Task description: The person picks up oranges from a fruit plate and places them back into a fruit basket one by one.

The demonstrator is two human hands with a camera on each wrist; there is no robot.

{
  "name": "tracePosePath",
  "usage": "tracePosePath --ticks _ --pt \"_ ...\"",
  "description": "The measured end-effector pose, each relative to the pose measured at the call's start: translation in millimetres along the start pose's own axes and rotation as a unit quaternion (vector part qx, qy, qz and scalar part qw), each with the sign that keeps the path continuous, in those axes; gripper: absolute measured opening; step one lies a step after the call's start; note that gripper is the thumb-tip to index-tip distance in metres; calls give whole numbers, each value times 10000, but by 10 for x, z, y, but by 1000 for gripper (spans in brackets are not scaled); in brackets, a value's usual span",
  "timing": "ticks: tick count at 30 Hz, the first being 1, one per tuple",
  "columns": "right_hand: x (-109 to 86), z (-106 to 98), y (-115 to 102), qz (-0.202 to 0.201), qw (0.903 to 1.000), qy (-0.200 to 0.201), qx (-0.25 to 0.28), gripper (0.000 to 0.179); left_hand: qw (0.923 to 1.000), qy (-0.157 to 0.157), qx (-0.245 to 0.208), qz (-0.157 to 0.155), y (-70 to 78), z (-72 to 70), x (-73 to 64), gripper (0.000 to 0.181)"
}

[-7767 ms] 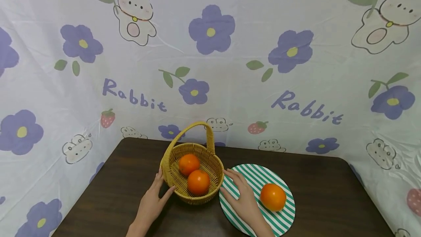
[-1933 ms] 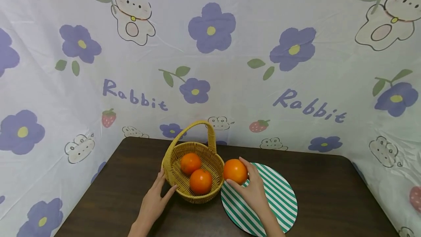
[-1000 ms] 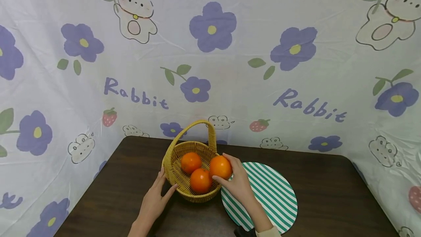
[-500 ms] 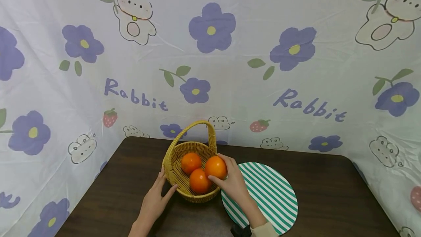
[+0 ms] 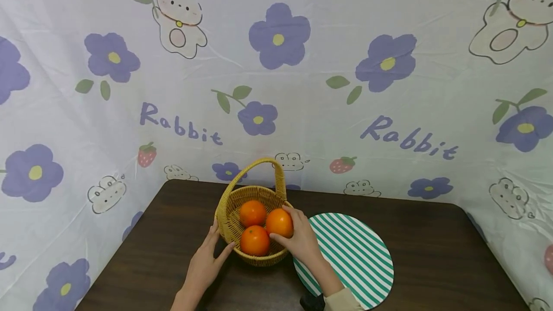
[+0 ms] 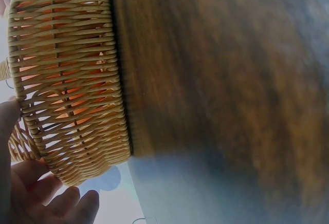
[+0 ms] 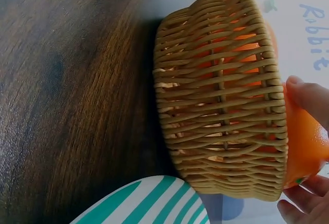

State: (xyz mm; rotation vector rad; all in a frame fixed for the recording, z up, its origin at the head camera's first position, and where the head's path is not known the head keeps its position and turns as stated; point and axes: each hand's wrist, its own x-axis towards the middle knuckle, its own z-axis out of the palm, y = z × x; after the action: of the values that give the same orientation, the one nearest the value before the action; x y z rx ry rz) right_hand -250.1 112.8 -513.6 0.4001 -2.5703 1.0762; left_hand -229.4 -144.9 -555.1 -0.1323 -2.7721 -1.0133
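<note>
A yellow wicker basket with a tall arched handle stands on the dark table. Two oranges, a rear one and a front one, lie inside it. My right hand holds a third orange between thumb and fingers, at the basket's right rim. In the right wrist view this held orange shows above the rim, its small green stem spot downward. My left hand rests against the basket's left side, thumb and fingers spread along the weave.
A round green-and-white striped mat lies right of the basket, partly under my right forearm. Behind the dark wooden table hangs a white cloth printed with flowers and rabbits.
The third orange has gone from the striped mat leftward into the basket's right side with my right hand. The front orange has shifted slightly left. My left hand has stayed at the basket.
</note>
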Motion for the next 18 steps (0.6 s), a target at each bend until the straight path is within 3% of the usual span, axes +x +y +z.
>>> tracePosePath --ticks 18 --pt "31 138 88 -468 9956 -66 -814 71 10000 67 -34 34 -11 26 -20 76"
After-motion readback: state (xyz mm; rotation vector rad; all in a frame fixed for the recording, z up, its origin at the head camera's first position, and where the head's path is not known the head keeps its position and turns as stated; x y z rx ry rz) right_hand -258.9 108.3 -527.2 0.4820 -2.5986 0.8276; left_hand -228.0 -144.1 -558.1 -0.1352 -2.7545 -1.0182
